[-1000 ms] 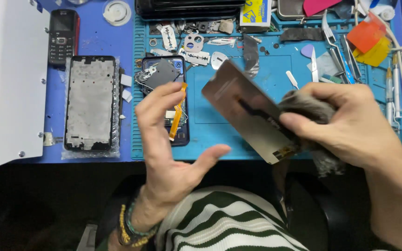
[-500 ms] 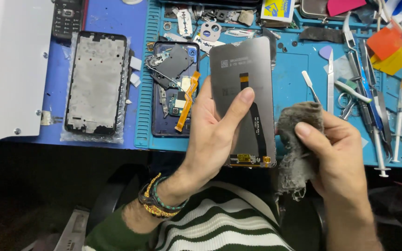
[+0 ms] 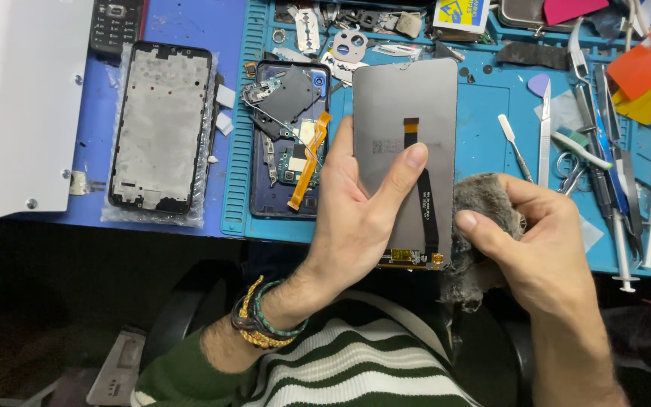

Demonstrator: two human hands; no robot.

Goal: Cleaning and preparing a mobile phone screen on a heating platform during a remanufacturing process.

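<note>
Left hand [image 3: 356, 218] clamps the phone display panel [image 3: 404, 143], back side up, thumb on its left edge, index finger across the flex cable; panel is held over the desk's [image 3: 190, 30] near edge. Long axis runs near-to-far, connector end nearest the body. Right hand [image 3: 544, 241] is just right of the panel, pinched on a grey cloth [image 3: 480, 207] that touches the panel's lower right edge. Beyond, on the blue mat [image 3: 484, 128]: opened phone [image 3: 288, 143] left of the panel, bare frame [image 3: 160, 124] further left, tools [image 3: 544, 136] toward the right edge.
</note>
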